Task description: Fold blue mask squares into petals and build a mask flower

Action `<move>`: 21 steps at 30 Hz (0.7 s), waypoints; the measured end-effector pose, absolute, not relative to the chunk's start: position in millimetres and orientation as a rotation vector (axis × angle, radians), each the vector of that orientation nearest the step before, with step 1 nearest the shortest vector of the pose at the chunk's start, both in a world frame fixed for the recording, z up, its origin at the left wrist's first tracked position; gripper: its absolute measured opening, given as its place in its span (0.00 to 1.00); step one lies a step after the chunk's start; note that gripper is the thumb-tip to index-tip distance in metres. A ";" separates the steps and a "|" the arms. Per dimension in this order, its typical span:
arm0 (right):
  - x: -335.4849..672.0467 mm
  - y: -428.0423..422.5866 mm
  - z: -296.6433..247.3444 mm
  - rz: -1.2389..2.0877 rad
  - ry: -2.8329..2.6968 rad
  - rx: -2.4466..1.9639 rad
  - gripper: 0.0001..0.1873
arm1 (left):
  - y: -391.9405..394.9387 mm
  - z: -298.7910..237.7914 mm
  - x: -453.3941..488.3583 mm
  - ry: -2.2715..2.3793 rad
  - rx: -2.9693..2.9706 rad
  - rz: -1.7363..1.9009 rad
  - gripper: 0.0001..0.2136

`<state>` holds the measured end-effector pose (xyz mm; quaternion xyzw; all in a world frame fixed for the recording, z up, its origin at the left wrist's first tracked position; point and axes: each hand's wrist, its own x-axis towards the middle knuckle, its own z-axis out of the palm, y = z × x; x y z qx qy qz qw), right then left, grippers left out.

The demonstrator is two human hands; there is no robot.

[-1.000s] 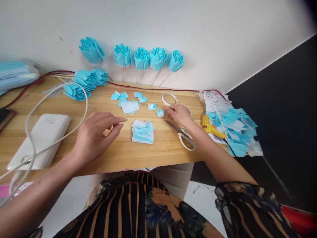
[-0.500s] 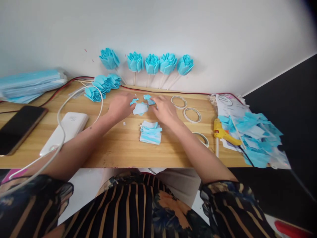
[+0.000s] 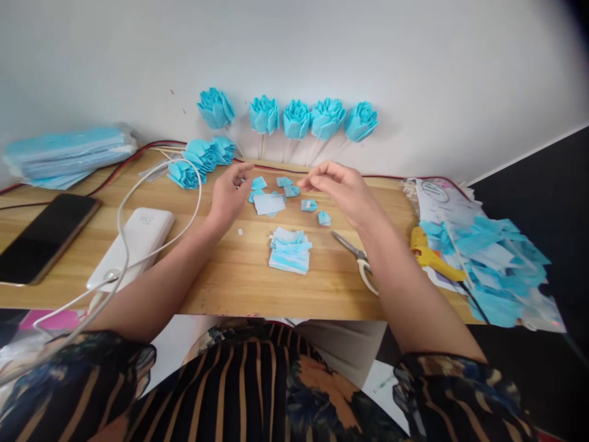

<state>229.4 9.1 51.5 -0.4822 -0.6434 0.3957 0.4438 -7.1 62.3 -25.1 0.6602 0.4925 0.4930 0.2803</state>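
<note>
My left hand (image 3: 230, 195) is just above the wood desk, fingers loosely bent and thumb apart, with nothing visible in it. Beside it lie small blue fabric pieces (image 3: 259, 183) and a pale rectangular piece (image 3: 269, 204). Further right, my right hand (image 3: 343, 189) has thumb and fingertips drawn together in a pinch; whatever is between them is too small to make out. Below its fingertips are several small folded blue pieces (image 3: 309, 205). Nearer the front edge sits a stack of pale-blue fabric squares (image 3: 289, 252). Scissors (image 3: 352, 247) lie partly under my right forearm.
Blue fabric flowers on sticks (image 3: 297, 120) stand along the wall, and more flowers (image 3: 197, 158) lie at left. A power bank (image 3: 131, 245) with a white cable and a phone (image 3: 46, 239) are left. A yellow glue gun (image 3: 432, 255) and blue scraps (image 3: 497, 258) are right.
Both hands have lifted off the small pieces, the right one moving rightward. Folded pieces and the scissors now show, while the tape rolls are out of sight. The view has shifted slightly.
</note>
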 end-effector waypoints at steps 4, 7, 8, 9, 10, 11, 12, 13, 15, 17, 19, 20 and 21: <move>241.8 -27.2 42.9 1.026 -1.540 -1.289 0.10 | 55.9 -22.5 -3.2 1.417 2.064 1.096 0.17; 242.4 -42.2 24.2 0.939 -1.538 -1.345 0.13 | 51.2 -22.0 -1.6 1.480 2.337 0.918 0.18; 241.8 -44.9 18.6 0.904 -1.539 -1.356 0.14 | 50.4 -22.0 -1.4 1.505 2.391 0.862 0.18; 241.0 -46.6 13.7 0.874 -1.538 -1.363 0.14 | 50.0 -21.9 -1.3 1.531 2.423 0.808 0.18; 240.2 -47.4 9.5 0.851 -1.536 -1.369 0.15 | 50.2 -21.9 -1.3 1.553 2.437 0.760 0.18; 239.5 -47.4 5.9 0.837 -1.535 -1.374 0.15 | 50.7 -21.9 -1.5 1.568 2.439 0.723 0.17; 239.1 -46.6 2.7 0.829 -1.535 -1.381 0.15 | 51.4 -22.0 -1.7 1.574 2.436 0.698 0.15; 239.2 -45.3 -0.2 0.824 -1.535 -1.389 0.15 | 52.3 -22.2 -2.0 1.571 2.431 0.689 0.13; 241.3 -41.4 -5.9 0.811 -1.547 -1.405 0.15 | 53.9 -23.3 -2.8 1.551 2.423 0.711 0.10; 246.6 -36.8 -12.0 0.798 -1.571 -1.418 0.16 | 55.0 -24.9 -3.4 1.537 2.409 0.767 0.09; 254.5 -32.7 -17.9 0.789 -1.589 -1.436 0.16 | 55.3 -25.8 -3.6 1.529 2.385 0.830 0.07; 258.7 -31.2 -20.1 0.781 -1.592 -1.445 0.16 | 55.1 -25.5 -3.5 1.524 2.371 0.871 0.07; 262.7 -30.3 -21.6 0.764 -1.591 -1.454 0.16 | 54.6 -24.5 -3.2 1.518 2.350 0.922 0.06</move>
